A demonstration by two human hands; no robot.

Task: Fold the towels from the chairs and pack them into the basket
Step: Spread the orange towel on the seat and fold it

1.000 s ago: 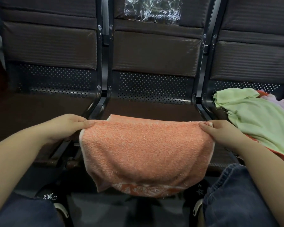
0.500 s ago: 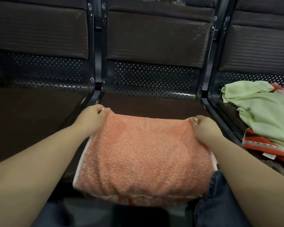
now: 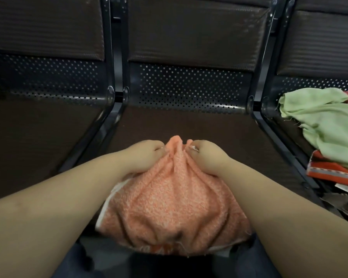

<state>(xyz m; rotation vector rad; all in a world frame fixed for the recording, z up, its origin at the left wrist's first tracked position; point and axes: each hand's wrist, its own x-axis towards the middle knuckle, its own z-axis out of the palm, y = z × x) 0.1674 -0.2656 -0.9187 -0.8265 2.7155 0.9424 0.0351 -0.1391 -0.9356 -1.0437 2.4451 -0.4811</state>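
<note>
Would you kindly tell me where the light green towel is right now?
The light green towel lies on the right-hand chair seat at the head view's right edge, atop a red patterned towel.

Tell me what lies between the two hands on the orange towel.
In the head view, a bunched peak of the orange towel rises between the left hand and right hand; both pinch its top edge.
</note>
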